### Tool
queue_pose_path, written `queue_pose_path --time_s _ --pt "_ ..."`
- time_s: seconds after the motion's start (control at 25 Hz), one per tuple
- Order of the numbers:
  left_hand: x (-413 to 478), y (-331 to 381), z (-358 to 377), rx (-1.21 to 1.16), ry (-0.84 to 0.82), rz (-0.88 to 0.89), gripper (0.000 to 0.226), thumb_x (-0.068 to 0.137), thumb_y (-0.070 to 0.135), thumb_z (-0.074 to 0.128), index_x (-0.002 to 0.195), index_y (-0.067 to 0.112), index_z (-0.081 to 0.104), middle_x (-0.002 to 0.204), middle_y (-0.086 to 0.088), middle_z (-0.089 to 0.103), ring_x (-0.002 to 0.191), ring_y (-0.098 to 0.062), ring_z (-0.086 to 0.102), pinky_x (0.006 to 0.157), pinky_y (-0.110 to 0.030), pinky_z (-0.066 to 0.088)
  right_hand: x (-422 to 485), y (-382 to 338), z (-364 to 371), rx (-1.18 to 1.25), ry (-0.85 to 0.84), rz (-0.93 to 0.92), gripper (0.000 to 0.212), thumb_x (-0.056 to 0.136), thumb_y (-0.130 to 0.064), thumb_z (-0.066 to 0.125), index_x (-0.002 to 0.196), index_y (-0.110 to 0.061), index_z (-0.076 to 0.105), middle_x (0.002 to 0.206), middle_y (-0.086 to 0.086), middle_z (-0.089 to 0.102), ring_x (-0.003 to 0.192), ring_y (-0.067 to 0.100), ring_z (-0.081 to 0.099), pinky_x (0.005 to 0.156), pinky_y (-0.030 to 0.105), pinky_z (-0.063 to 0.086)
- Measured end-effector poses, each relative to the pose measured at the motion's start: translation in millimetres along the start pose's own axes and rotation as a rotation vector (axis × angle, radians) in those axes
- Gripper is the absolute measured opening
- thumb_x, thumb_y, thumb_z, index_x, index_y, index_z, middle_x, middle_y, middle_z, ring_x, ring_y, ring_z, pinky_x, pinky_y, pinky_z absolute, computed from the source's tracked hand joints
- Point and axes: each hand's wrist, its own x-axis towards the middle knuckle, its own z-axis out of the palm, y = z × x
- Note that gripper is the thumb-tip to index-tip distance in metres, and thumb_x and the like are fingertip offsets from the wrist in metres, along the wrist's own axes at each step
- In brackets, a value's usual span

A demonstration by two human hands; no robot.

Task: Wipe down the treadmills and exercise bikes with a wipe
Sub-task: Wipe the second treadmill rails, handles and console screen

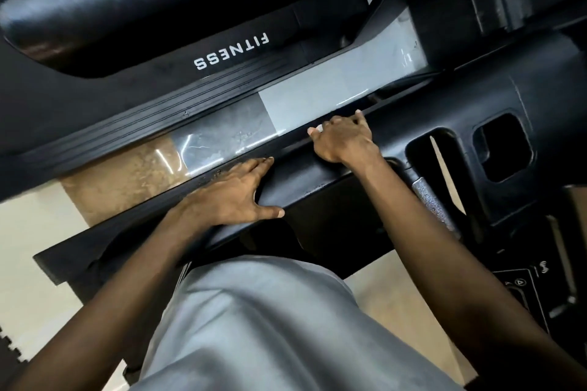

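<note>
I lean over a black treadmill handrail [305, 181] that runs from lower left to upper right. My left hand [235, 197] rests flat on the rail with straight fingers and the thumb spread over its near side. My right hand [341, 140] sits further up the rail, knuckles raised and fingers curled over the far edge. A small white scrap of the wipe [319, 129] peeks out by its fingers; the remainder is hidden under the hand.
The console [540, 98] with a cup-holder recess [502, 146] lies to the right, and control buttons [521, 289] sit lower right. A second treadmill's side rail marked FITNESS [232, 52] runs beyond a strip of glossy floor tiles [311, 95]. My grey shirt [254, 327] fills the bottom.
</note>
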Motion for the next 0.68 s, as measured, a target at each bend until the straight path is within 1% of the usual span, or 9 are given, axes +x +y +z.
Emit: queue_pose_path --time_s 0.04,0.12,0.2,0.24,0.32,0.4,0.52,0.6,0.68 --pt "0 -1 2 -0.007 0.001 0.005 0.113 0.079 0.074 0.064 0.161 0.026 0.002 0.167 0.003 0.008 0.153 -0.018 0.012 0.124 -0.040 0.017 -7 1 7 0.035 0.067 -0.005 0.065 0.106 -0.046 0.011 0.152 -0.008 0.036 0.159 0.011 0.031 0.150 0.027 0.021 0.123 0.050 -0.003" --pt "-1 -8 6 -0.018 -0.004 0.016 0.113 0.076 0.079 0.059 0.160 0.030 0.000 0.167 0.007 0.007 0.153 -0.016 0.010 0.124 -0.044 0.018 -29 0 30 0.157 0.296 -0.002 0.060 0.106 -0.044 0.018 0.150 -0.009 0.039 0.157 0.009 0.035 0.150 0.022 0.021 0.123 0.047 -0.002" --pt "-1 -12 8 -0.037 0.007 0.031 0.110 0.079 0.076 0.060 0.160 0.033 -0.001 0.166 0.009 0.006 0.153 -0.015 0.009 0.125 -0.042 0.016 -55 -5 59 0.251 0.528 0.025 0.059 0.105 -0.045 0.022 0.151 -0.012 0.038 0.158 0.005 0.036 0.151 0.019 0.020 0.123 0.046 0.001" --pt "-1 -12 8 -0.040 0.015 0.042 0.107 0.082 0.073 0.062 0.160 0.033 0.000 0.166 0.008 0.007 0.153 -0.015 0.010 0.125 -0.039 0.014 -67 -8 73 0.292 0.596 0.042 0.060 0.105 -0.047 0.023 0.154 -0.014 0.033 0.160 0.003 0.031 0.152 0.018 0.017 0.124 0.046 0.002" --pt "-2 -10 6 -0.037 0.024 0.060 0.104 0.084 0.066 0.065 0.160 0.032 0.003 0.166 0.007 0.011 0.152 -0.015 0.014 0.123 -0.031 0.014 -87 -12 97 0.376 0.640 0.064 0.063 0.104 -0.050 0.022 0.158 -0.018 0.021 0.165 -0.003 0.018 0.154 0.015 0.006 0.125 0.046 0.001" --pt "-2 -10 6 -0.050 0.048 0.070 0.102 0.084 0.063 0.067 0.161 0.031 0.007 0.165 0.007 0.015 0.151 -0.013 0.017 0.121 -0.028 0.014 -102 -18 114 0.465 0.634 0.087 0.065 0.104 -0.052 0.022 0.160 -0.021 0.011 0.167 -0.007 0.006 0.154 0.011 -0.001 0.124 0.045 -0.003" --pt "-7 -13 9 -0.039 0.122 0.072 0.098 0.078 0.072 0.065 0.158 0.037 0.021 0.161 0.012 0.027 0.148 -0.007 0.025 0.122 -0.030 0.022 -108 -22 129 0.584 0.644 0.110 0.067 0.103 -0.053 0.020 0.160 -0.022 0.000 0.167 -0.008 -0.007 0.153 0.009 -0.007 0.124 0.044 -0.006" --pt "-14 -11 13 -0.015 0.190 0.078 0.092 0.076 0.076 0.064 0.154 0.041 0.030 0.158 0.016 0.034 0.144 -0.003 0.032 0.121 -0.032 0.028 -102 -21 131 0.633 0.685 0.115 0.068 0.104 -0.052 0.021 0.160 -0.021 -0.002 0.167 -0.007 -0.011 0.153 0.010 -0.009 0.124 0.046 -0.005" --pt "-19 -6 14 0.009 0.231 0.070 0.086 0.078 0.069 0.068 0.152 0.043 0.035 0.157 0.016 0.037 0.143 0.000 0.034 0.119 -0.023 0.025 -94 -22 129 0.694 0.728 0.125 0.066 0.105 -0.050 0.021 0.160 -0.019 0.001 0.167 -0.005 -0.009 0.153 0.012 -0.007 0.124 0.046 -0.004"
